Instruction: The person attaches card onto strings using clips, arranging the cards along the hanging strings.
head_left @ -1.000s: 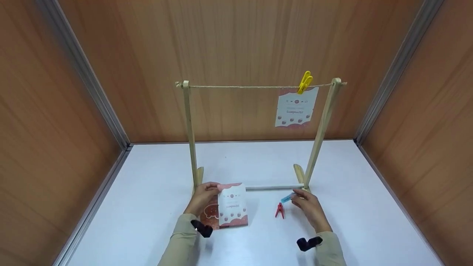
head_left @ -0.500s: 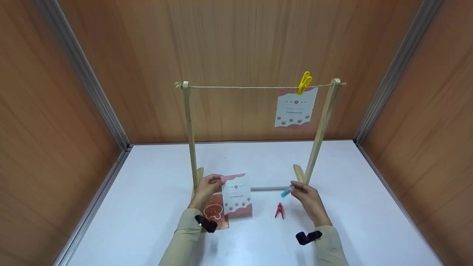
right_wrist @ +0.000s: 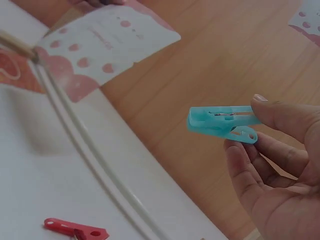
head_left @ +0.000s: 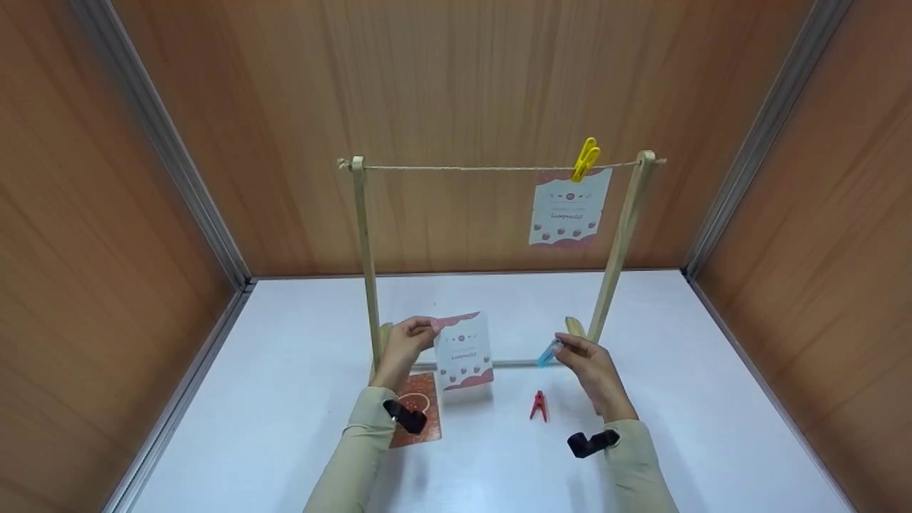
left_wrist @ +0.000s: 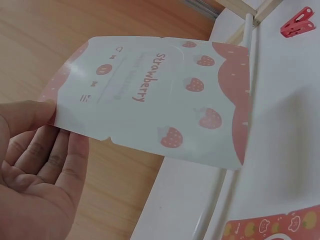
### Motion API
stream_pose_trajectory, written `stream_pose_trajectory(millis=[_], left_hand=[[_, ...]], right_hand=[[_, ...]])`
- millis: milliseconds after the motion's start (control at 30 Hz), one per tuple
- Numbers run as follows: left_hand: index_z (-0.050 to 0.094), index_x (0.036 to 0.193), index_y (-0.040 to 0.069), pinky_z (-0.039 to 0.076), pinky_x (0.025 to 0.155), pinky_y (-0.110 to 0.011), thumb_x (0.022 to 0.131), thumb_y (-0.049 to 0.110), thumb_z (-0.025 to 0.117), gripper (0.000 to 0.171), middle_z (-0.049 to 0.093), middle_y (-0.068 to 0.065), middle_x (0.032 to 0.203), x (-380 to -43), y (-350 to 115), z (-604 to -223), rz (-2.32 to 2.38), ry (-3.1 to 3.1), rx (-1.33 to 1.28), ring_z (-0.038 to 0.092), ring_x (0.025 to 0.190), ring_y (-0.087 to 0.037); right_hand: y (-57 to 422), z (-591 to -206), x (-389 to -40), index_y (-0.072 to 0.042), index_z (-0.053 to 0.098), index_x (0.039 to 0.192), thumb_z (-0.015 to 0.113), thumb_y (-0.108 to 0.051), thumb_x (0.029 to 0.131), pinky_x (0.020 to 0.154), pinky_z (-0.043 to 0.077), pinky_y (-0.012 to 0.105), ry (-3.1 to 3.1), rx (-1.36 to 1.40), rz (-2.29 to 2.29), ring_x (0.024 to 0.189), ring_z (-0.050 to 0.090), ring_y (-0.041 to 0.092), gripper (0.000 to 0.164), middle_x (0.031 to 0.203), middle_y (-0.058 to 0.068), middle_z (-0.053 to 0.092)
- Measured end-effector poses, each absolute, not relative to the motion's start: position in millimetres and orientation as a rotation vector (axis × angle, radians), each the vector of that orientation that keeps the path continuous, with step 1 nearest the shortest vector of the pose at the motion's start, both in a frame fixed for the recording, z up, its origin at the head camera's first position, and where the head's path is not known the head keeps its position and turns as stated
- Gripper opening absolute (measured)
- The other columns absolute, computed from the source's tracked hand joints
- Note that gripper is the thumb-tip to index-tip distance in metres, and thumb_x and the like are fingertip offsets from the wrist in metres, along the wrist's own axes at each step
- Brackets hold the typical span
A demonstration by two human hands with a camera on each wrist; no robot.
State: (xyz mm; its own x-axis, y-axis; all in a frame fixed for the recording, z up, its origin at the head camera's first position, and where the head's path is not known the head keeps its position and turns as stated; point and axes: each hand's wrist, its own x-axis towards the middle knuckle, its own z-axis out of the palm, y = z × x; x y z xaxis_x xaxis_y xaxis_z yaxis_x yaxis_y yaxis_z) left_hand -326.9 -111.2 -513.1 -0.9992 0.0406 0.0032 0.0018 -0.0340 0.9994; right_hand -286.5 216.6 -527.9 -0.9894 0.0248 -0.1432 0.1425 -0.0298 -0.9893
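My left hand (head_left: pixel 406 349) pinches a white and pink strawberry card (head_left: pixel 464 353) by its upper left corner, holding it above the table. In the left wrist view the thumb lies over the edge of the card (left_wrist: pixel 150 95), with the fingers behind. My right hand (head_left: pixel 591 370) holds a blue clothespin (head_left: pixel 548 353) between thumb and fingers at its handle end; in the right wrist view the jaws of the clothespin (right_wrist: pixel 220 117) point away from the hand. A red clothespin (head_left: pixel 539 406) lies on the table below. Partly behind the left wrist lies a red-brown card (head_left: pixel 427 420).
A wooden frame (head_left: pixel 365 263) stands at the back, with a string (head_left: pixel 456 168) across its top. From the string's right part hangs another strawberry card (head_left: pixel 568 210), under a yellow clothespin (head_left: pixel 586 159). A white bar (head_left: pixel 524 363) joins the frame's feet. Wood-patterned walls surround the table.
Both hands have risen away from the table, the left also moving slightly right with the strawberry card. The right has lifted the blue clothespin. More of the red-brown card's top now shows.
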Motion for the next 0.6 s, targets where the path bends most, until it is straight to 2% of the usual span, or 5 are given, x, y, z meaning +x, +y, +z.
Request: stream_pose_trajectory(millis=[133, 300, 467, 600], left_hand=[[0.064, 0.106, -0.002, 0.055, 0.084, -0.032, 0.091, 0.009, 0.063, 0.018, 0.071, -0.01, 0.096, -328.1, -106.0, -503.6, 2.269, 2.178, 0.059, 0.067, 0.087, -0.014], [0.064, 0.107, -0.002, 0.055, 0.084, -0.032, 0.091, 0.011, 0.064, 0.02, 0.071, -0.011, 0.098, -331.0, -99.2, -491.0, 2.266, 2.199, 0.075, 0.068, 0.087, -0.015], [0.064, 0.107, -0.003, 0.054, 0.086, -0.034, 0.091, 0.011, 0.064, 0.021, 0.071, -0.012, 0.098, -329.5, -91.1, -474.6, 2.253, 2.193, 0.121, 0.068, 0.088, -0.016], [0.065, 0.107, -0.002, 0.055, 0.085, -0.033, 0.091, 0.01, 0.065, 0.02, 0.071, -0.011, 0.097, -333.9, -87.5, -472.5, 2.266, 2.202, 0.126, 0.067, 0.088, -0.016]], right_hand=[[214.9, -520.0, -288.4, -0.007, 0.056, 0.13, 0.073, -0.026, 0.085, 0.111, 0.035, 0.037, 2.119, 0.129, -2.193, 0.12, 0.05, 0.019, 0.051, 0.126, 0.007, 0.055], [211.5, -512.2, -292.1, -0.008, 0.059, 0.128, 0.074, -0.027, 0.085, 0.109, 0.038, 0.037, 2.157, 0.094, -2.172, 0.114, 0.055, 0.017, 0.05, 0.121, 0.006, 0.057], [208.0, -502.9, -293.4, -0.004, 0.058, 0.129, 0.07, -0.02, 0.088, 0.106, 0.04, 0.032, 2.185, 0.024, -2.165, 0.111, 0.055, 0.013, 0.045, 0.125, 0.005, 0.051], [205.2, -497.9, -295.5, -0.004, 0.058, 0.128, 0.07, -0.02, 0.088, 0.101, 0.044, 0.025, 2.219, -0.013, -2.169, 0.11, 0.056, 0.014, 0.045, 0.118, 0.004, 0.057]])
